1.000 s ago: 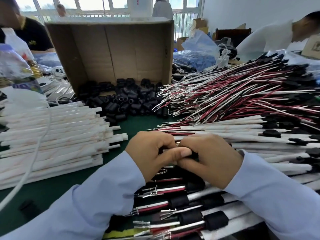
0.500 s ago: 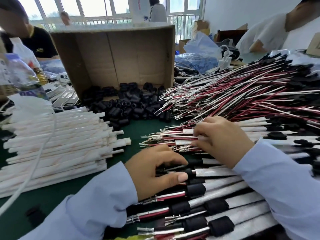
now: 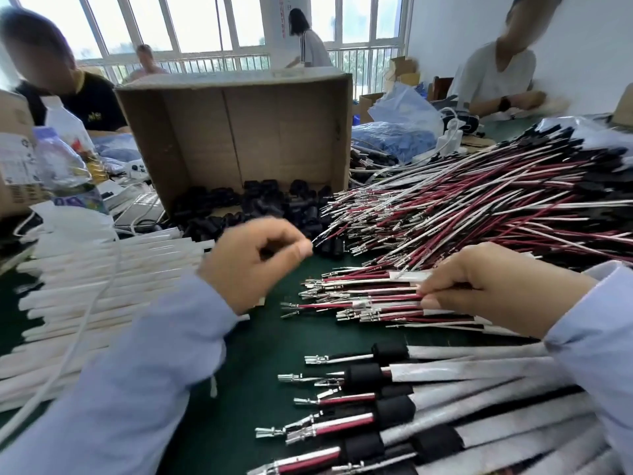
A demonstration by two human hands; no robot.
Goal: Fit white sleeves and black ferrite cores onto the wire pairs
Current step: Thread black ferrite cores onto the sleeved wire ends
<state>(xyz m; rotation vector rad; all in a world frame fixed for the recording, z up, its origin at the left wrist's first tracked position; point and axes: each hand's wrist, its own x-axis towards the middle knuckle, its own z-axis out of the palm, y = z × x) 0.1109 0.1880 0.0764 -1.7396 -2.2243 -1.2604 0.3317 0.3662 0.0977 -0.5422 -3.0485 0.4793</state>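
My left hand (image 3: 253, 258) hovers with curled fingers just in front of the black ferrite cores (image 3: 260, 207), which spill from a tipped cardboard box (image 3: 239, 132). I see nothing held in that hand. My right hand (image 3: 479, 286) pinches a red and white wire pair (image 3: 387, 298) where it enters its white sleeve, among several sleeved pairs lying on the green mat (image 3: 253, 358). Loose white sleeves (image 3: 102, 286) are stacked at the left. A big heap of bare wire pairs (image 3: 479, 207) fills the right. Pairs with sleeve and core fitted (image 3: 394, 416) lie in a row at the bottom right.
A white cable (image 3: 85, 323) crosses the sleeve stack. A plastic bottle (image 3: 65, 166) and clutter stand at the far left. Blue plastic bags (image 3: 394, 132) lie behind the wire heap. Other people sit across the table.
My left hand has lifted off the finished pairs and moved up and left toward the ferrite cores. My right hand stays on the sleeved pairs. The camera has tilted up.
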